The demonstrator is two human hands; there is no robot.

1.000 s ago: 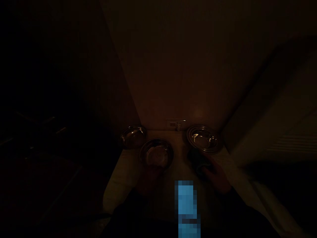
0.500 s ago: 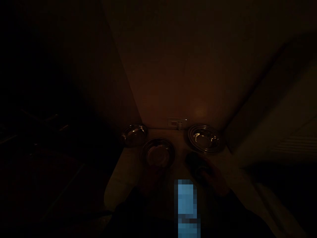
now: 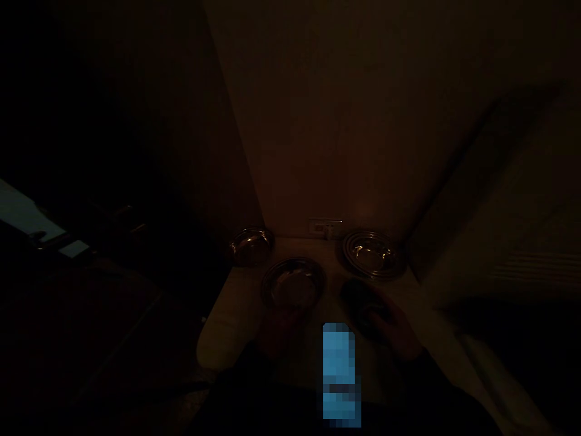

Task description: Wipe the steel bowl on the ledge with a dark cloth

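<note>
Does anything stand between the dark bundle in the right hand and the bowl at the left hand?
Nothing visible does in this dim view: a strip of tabletop shows between the dark bundle and the bowl.

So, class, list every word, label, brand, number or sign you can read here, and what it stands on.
No text can be read.
Wall plate: too small and dark to tell if it is marked.
Blue patch: pixelated, nothing legible.
Shiny dishes, and the dark bundle in the right hand: no lettering can be made out.
</note>
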